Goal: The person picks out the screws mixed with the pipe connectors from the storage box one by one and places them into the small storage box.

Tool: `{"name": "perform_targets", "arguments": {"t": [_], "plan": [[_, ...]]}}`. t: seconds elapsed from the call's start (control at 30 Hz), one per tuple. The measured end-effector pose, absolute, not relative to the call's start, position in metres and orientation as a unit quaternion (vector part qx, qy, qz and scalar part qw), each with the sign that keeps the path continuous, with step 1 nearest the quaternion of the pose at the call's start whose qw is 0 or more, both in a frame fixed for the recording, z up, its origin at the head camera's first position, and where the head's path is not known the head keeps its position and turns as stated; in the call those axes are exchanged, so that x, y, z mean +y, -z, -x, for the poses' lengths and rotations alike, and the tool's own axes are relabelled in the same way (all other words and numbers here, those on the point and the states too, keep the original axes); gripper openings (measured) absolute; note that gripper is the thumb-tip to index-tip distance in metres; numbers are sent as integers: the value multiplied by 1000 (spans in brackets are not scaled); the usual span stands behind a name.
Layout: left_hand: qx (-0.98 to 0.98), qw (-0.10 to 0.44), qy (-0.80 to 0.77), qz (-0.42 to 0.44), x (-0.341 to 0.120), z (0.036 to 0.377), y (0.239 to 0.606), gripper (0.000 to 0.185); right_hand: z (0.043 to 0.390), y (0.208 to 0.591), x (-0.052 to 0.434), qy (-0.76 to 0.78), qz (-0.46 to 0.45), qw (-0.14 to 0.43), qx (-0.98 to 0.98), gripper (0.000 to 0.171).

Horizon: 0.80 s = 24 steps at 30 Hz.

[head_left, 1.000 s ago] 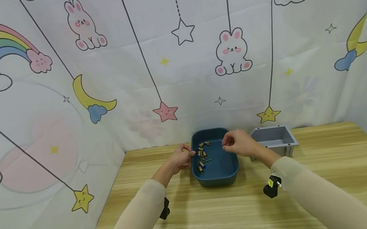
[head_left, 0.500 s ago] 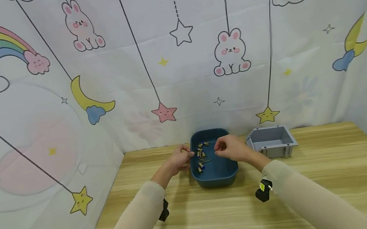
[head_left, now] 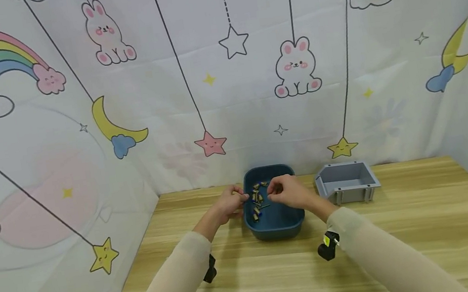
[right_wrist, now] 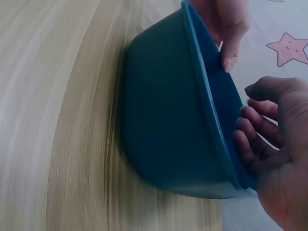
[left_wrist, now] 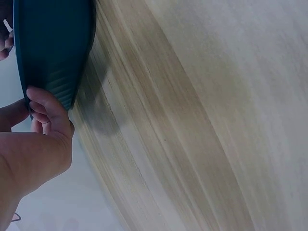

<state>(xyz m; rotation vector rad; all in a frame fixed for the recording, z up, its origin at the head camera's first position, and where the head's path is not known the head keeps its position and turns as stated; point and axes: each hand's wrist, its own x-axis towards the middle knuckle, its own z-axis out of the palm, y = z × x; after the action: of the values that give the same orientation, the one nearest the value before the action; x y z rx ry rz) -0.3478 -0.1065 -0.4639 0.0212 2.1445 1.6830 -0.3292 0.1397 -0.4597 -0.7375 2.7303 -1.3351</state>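
A dark blue plastic basin [head_left: 278,233] stands on the wooden table near the back wall. Several small brass-coloured metal pieces [head_left: 254,197], some with blue parts, lie along its left side; their exact kind is too small to tell. My left hand [head_left: 229,202] grips the basin's left rim, thumb on one side and fingers on the other, as the left wrist view shows with the hand [left_wrist: 48,125]. Over the basin's inside hovers my right hand [head_left: 289,192]. Its fingers [right_wrist: 262,120] are loosely bent, the thumb stands apart from them, and nothing shows between them.
A grey plastic bin [head_left: 352,194] stands to the right of the basin on the wooden table [head_left: 275,280]. Behind the table hangs a white cloth [head_left: 250,99] printed with rabbits and stars; more cloth closes off both sides.
My right hand has moved left, from the basin's right rim near the grey bin to over the middle of the basin, closer to the brass pieces. The left hand keeps its grip on the rim.
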Motion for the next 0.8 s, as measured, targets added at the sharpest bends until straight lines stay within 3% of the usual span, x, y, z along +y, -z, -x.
{"name": "perform_targets", "arguments": {"t": [0.8], "plan": [[765,211,-608,-6,-107,348,464,28,336,464,118,515,150,9,844,7]]}}
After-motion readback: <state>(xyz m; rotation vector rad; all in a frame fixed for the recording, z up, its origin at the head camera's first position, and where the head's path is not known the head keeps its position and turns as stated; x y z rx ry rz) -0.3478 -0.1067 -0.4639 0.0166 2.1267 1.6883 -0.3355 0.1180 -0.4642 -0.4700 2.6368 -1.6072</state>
